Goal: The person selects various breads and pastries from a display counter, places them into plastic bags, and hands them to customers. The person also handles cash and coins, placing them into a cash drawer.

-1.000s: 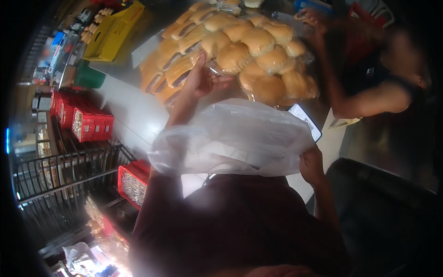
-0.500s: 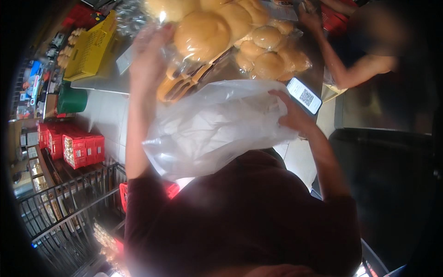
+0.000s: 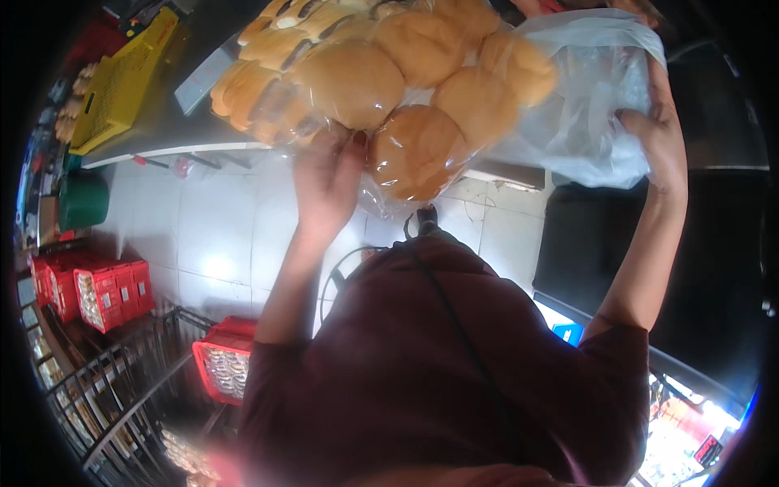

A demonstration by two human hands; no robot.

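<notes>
A clear plastic bag of round golden buns [image 3: 418, 152] spans the space in front of me, its near end past the table's edge. My left hand [image 3: 329, 174] grips the near left part of this bag with bent fingers. At the right, my right hand [image 3: 661, 146] holds the side of a translucent white plastic bag [image 3: 604, 146], the thumb on its front. The right end of the bun bag lies against the white bag or inside its mouth; I cannot tell which. Behind the buns are packed bread rolls with dark filling [image 3: 276, 45].
A yellow crate [image 3: 126, 89] rests at the table's [image 3: 195, 134] far left. Below it are a green bucket [image 3: 83, 200], red crates [image 3: 114, 294] and a metal rack [image 3: 122, 398]. Another red crate [image 3: 223, 361] stands near my left elbow. A dark surface [image 3: 649, 243] is at the right.
The white bag has moved from before my body to the far right with my right hand. My left hand has come nearer, drawing the bun bag toward me. The phone is out of sight.
</notes>
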